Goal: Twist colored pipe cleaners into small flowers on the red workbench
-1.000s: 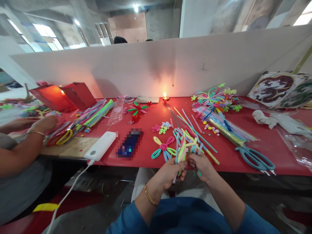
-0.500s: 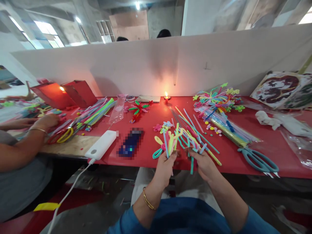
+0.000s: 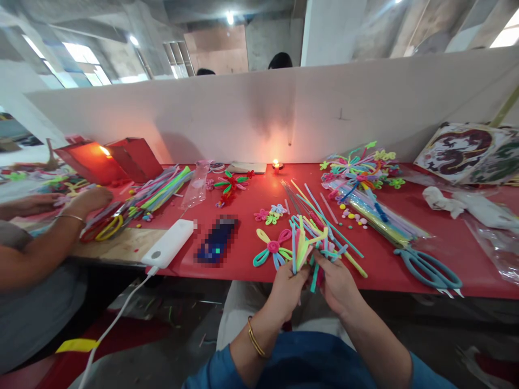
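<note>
My left hand (image 3: 287, 289) is closed around a bundle of pastel pipe cleaners (image 3: 300, 246), mostly yellow, blue and pink, their ends pointing up. Close beside it, my right hand (image 3: 336, 283) grips more pipe cleaners, with a teal one (image 3: 314, 278) sticking out below the fingers. The two hands nearly touch, and their fingertips are partly hidden among the stems. On the red table just left of my hands lies a looped pipe-cleaner flower (image 3: 273, 247) with a pink centre. Loose pipe cleaners (image 3: 352, 243) spread out behind my right hand.
A lit candle (image 3: 276, 166) stands at the back of the table. Blue-handled scissors (image 3: 430, 270) lie at the right front edge. A phone (image 3: 218, 240) and a white power bank (image 3: 168, 243) with a cable are on the left. A co-worker's hand (image 3: 91, 199) is at far left.
My left hand has moved right with its bundle, up against my right hand, uncovering more of the looped flower. The view has shifted slightly.
</note>
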A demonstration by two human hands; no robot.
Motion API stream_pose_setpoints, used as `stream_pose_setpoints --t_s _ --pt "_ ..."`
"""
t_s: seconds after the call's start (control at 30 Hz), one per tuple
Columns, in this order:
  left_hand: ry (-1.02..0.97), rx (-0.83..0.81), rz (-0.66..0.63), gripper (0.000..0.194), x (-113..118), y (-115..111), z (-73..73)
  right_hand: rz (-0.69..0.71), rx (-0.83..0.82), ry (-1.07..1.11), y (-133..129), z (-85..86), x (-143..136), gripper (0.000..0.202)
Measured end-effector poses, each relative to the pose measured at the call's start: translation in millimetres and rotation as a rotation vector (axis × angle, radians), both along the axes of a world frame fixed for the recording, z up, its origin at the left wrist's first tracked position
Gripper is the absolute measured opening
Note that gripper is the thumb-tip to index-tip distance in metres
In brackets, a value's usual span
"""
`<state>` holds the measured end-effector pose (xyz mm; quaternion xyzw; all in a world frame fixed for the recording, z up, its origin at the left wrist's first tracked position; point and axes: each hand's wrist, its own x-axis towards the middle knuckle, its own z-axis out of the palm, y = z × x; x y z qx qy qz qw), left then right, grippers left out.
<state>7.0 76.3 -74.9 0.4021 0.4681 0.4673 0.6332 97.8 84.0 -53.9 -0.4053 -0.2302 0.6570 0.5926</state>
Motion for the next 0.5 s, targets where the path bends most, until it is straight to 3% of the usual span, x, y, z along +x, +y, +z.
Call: stream_pose_setpoints --t_s 0.07,0.23,0.4,0.5 --pt "-0.012 -0.036 -0.031 0.026 -2 0 1.5 -0.006 -0.002 -0.003 2 0.9 4 0.021" --pt "-0.067 -0.185 -0.124 0.031 -8 -3 10.4 -0.174 0.016 0.027 11 1.6 17 0.026" --pt "-0.110 -0.194 -0.241 0.029 -7 -9 13.7 -0.071 0.032 -0.051 13 0.8 24 0.032" --pt "-0.082 -0.189 -0.274 0.031 -7 -10 13.9 -0.092 0.020 -0.081 12 -0.1 26 0.034"
